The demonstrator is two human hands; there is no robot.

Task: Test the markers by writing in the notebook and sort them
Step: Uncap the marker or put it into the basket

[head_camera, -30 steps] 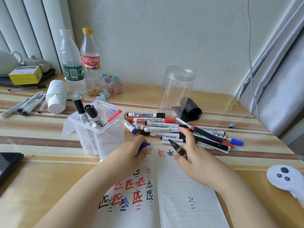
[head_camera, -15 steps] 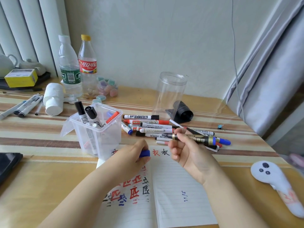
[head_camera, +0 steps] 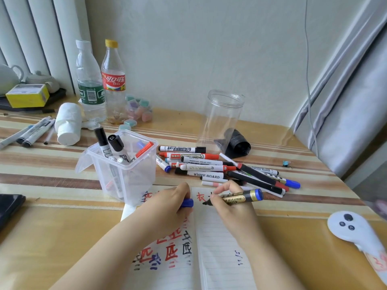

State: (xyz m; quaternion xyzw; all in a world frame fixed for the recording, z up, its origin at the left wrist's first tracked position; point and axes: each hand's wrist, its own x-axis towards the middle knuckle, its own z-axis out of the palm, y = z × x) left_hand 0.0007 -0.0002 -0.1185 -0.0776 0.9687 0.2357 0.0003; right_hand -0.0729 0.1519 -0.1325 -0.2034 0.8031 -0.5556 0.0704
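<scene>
An open lined notebook (head_camera: 219, 243) lies in front of me, its left page covered with red, blue and black test characters. My right hand (head_camera: 230, 208) grips an uncapped black marker (head_camera: 240, 198) with a gold band and blue end; its tip touches the top of the right page beside a red character. My left hand (head_camera: 165, 206) rests on the left page and holds a blue cap (head_camera: 187, 203). A heap of markers (head_camera: 211, 168) lies beyond the notebook. A clear square tub (head_camera: 123, 164) left of it holds several markers.
An empty clear jar (head_camera: 222, 120) and a black roll (head_camera: 238, 145) stand behind the heap. Two bottles (head_camera: 100, 84), a white container (head_camera: 68, 124) and more markers (head_camera: 31, 132) are at the back left. A white controller (head_camera: 351, 229) lies at the right, a dark device (head_camera: 8, 206) at the left edge.
My right hand turned the black marker from pointing up-left, through level, to tip down onto the right page. My left hand has kept the blue cap in place.
</scene>
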